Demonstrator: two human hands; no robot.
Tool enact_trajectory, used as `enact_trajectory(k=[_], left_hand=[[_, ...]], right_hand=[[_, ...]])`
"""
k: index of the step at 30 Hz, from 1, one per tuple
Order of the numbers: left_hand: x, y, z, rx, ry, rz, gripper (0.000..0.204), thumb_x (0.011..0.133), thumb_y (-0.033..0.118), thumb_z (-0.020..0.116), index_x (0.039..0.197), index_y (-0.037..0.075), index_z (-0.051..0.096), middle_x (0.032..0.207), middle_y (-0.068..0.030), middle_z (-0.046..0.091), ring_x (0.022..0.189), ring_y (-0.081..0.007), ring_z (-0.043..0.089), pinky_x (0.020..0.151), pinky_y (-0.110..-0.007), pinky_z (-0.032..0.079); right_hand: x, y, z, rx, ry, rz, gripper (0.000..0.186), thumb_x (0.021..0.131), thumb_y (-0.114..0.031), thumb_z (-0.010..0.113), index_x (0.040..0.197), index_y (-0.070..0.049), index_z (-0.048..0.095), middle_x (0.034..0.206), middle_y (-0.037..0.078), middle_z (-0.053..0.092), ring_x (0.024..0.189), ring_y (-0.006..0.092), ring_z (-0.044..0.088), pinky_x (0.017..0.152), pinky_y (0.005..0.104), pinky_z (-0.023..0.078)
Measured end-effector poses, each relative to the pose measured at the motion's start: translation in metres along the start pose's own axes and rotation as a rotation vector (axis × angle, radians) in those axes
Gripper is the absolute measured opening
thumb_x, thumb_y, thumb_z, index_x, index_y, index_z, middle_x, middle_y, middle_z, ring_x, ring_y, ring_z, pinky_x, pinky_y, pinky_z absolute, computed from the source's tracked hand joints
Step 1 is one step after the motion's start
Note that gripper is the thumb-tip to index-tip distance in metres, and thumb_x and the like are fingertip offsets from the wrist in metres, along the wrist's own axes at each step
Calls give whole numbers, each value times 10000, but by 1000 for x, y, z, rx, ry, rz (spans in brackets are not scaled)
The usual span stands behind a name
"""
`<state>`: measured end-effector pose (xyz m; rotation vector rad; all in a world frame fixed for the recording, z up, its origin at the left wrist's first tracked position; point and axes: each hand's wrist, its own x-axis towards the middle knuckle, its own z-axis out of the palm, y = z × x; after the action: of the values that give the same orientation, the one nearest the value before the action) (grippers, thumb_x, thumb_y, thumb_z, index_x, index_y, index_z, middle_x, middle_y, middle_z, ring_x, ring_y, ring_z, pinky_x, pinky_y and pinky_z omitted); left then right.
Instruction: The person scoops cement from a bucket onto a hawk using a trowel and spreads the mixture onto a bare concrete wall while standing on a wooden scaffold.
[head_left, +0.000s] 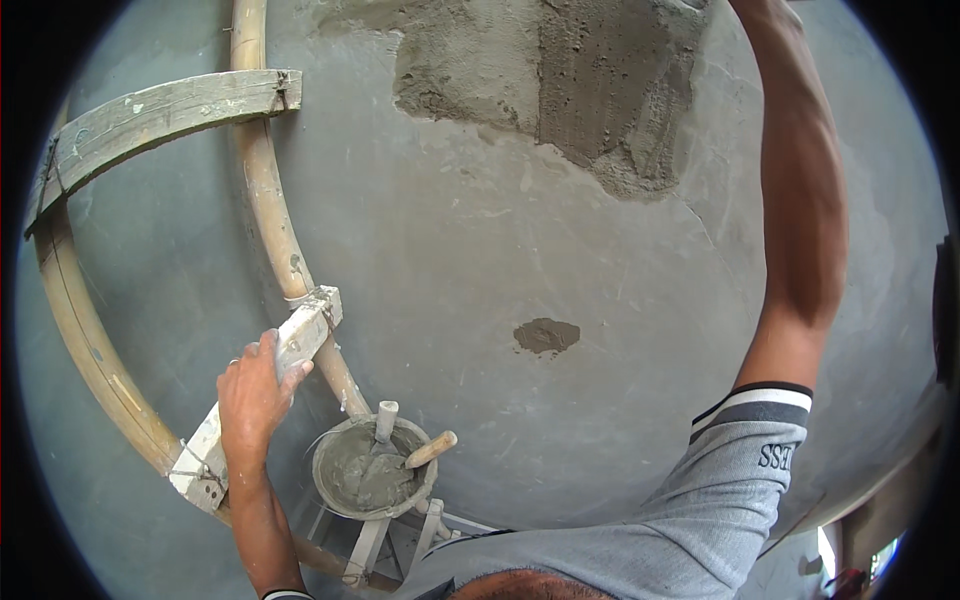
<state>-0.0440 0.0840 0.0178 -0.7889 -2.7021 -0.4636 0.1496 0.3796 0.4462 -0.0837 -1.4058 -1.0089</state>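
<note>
My left hand (255, 395) is closed round a pale wooden rung (300, 335) of a bamboo ladder (265, 190). My right forearm (805, 190) reaches up along the grey wall (600, 420) to the top edge, where the hand passes out of view; what it holds, if anything, is hidden. Left of that arm, a rough patch of wet mortar (620, 90) covers part of the wall, its right half darker. Just right of my left hand and lower, a bucket (322, 480) contains grey mortar (375, 475) and a tool with a wooden handle (432, 450).
A second, paler handle (386, 420) stands up from the bucket. Higher on the ladder, a curved-looking board (170, 110) is tied across the poles. One small mortar splotch (547, 336) marks the middle of the wall. Wooden pieces (367, 550) sit below the bucket.
</note>
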Motion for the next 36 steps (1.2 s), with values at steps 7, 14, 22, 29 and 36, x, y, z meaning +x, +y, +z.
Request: enact_trajectory(k=[7,14,22,29,36], left_hand=[[-1,2,14,212,78,23,580,866,467,693,1261,63,561,989,-172,647,865,-344,681,747,-440,531],[-6,-1,12,272,84,65,591,866,474,682,1273,63,561,965,-153,634,842,-320,676,741,-422,528],[-5,-3,19,250,121,94,591,869,478,682,1275,64,568,990,-152,636,873,-316,675,773,-421,523],[-6,-6,19,293,128,62,590,870,490,674,1273,73,565,969,-151,628,860,-317,677,756,-417,524],[-6,-7,15,287,126,109,593,867,496,674,1270,75,567,968,-149,631,863,-313,678,766,-412,520]], right_hand=[[-91,-66,9,335,-283,-281,237,958,-302,645,1071,-100,596,846,65,715,724,214,717,537,351,564],[-85,-118,39,403,-721,-229,381,956,-400,634,1135,-65,610,857,106,727,754,249,713,638,407,587],[10,-56,39,156,-333,-30,327,921,-325,632,1083,-44,595,925,205,701,894,384,679,757,473,525],[-98,-58,-17,432,-555,-208,226,936,-237,681,1033,-59,581,866,107,733,771,238,734,637,378,596],[-128,-81,-26,434,-662,-285,217,922,-248,683,1033,-103,566,856,109,729,726,265,719,618,442,553]])
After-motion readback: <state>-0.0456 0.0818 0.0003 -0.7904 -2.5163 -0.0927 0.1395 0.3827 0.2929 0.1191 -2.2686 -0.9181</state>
